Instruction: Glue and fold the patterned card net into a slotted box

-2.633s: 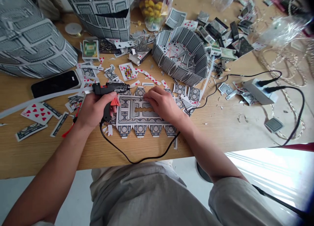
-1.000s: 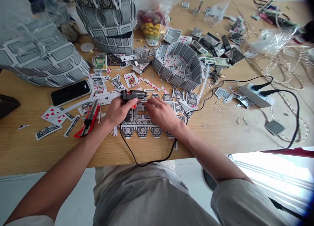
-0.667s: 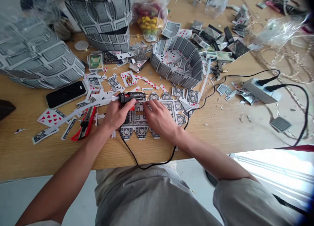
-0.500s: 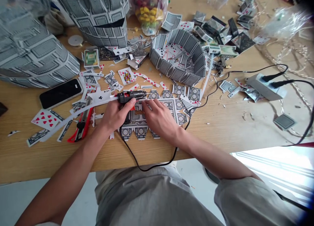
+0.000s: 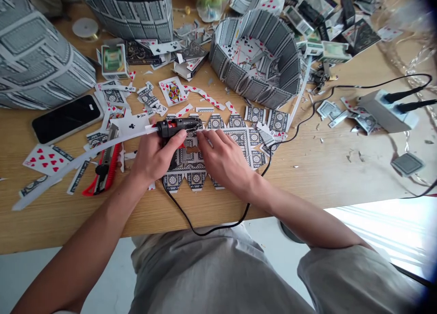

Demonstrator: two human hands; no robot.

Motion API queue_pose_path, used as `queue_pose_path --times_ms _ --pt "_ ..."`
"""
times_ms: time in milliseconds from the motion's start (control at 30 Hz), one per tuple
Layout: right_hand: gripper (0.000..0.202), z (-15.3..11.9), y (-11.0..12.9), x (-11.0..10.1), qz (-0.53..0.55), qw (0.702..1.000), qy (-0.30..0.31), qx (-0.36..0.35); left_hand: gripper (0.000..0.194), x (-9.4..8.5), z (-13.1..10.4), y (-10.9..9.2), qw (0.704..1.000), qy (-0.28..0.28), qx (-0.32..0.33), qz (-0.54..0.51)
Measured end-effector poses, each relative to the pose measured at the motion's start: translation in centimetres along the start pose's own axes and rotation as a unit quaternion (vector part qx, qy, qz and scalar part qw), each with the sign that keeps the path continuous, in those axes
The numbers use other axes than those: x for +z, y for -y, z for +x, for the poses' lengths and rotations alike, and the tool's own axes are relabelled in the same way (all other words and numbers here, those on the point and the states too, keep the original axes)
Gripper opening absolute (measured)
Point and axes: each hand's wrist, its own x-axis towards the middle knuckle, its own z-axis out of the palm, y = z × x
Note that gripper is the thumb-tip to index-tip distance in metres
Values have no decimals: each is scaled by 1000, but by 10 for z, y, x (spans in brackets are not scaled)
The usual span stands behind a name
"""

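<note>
Gripping the black glue gun (image 5: 179,126), the left hand (image 5: 153,154) has its fingers curled round it; the right hand (image 5: 227,157) rests bunched fingers on the patterned card panel (image 5: 186,169), and whether that grip pinches anything I cannot tell. The panel lies near the front edge of the table (image 5: 317,177). With the nozzle (image 5: 201,123) just beside the right hand's fingertips, a slip could burn them if it is hot. The cord (image 5: 218,232) loops past that edge, so a snag could jerk the gun. The pale stick (image 5: 85,157) trailing over the cutter (image 5: 107,168) might catch too.
</note>
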Motion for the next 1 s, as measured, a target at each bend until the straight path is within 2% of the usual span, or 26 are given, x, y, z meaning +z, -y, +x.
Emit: queue_pose_path --times_ms 200,433,567,700,767,833,1000 --pt "40 1 0 0 -5 1000 10 -4 40 -1 0 -2 1000 16 -10 -19" --pt "38 0 0 5 22 1000 -16 12 37 -1 0 1 997 20 -36 -65" --pt "37 0 1 4 32 999 -24 18 33 0 2 -2 980 7 -70 -184" --pt "35 1 2 0 43 998 -30 32 37 -8 7 -2 940 -66 -73 -327" --pt "38 2 2 -1 38 998 -29 34 38 -12 7 0 936 -93 -77 -331" --pt "41 3 3 0 28 999 -29 32 36 -14 6 1 940 -96 -92 -315" --pt "36 6 2 0 24 999 -15 33 36 -6 0 5 958 -53 -113 -259"
